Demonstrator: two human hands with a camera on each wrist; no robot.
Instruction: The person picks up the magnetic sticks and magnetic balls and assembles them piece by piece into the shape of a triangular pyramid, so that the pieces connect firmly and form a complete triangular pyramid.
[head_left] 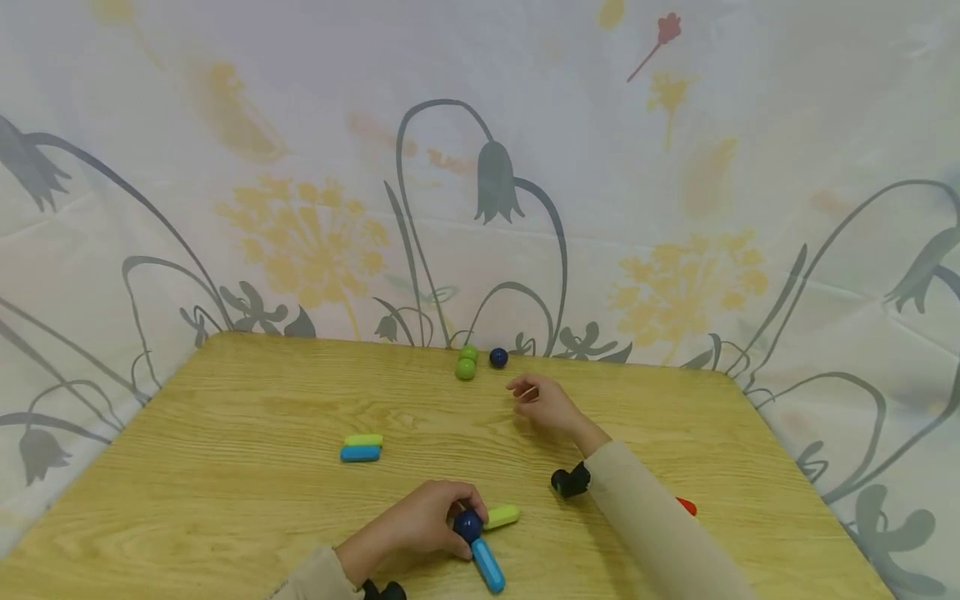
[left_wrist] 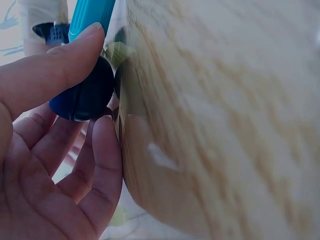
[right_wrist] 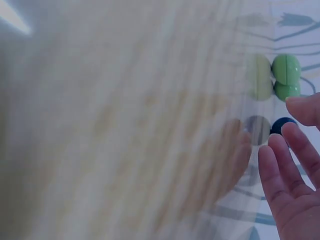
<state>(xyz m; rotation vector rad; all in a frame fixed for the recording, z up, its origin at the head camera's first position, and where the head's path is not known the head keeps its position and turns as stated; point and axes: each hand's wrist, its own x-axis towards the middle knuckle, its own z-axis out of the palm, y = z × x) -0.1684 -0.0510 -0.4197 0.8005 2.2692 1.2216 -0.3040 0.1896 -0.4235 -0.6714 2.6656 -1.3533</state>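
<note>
My left hand holds a dark blue ball between thumb and fingers, low over the wooden table. From this ball a light blue rod points toward the near edge, and a yellow-green rod points right. In the left wrist view the thumb lies against the ball and the end of the blue rod. My right hand holds nothing, its fingers loosely bent. It is just short of a second dark blue ball, beside two touching green balls at the back.
Left of centre, a yellow-green rod and a blue rod lie side by side on the table. A red piece shows partly from behind the right sleeve. A flower-patterned cloth hangs behind the table's far edge.
</note>
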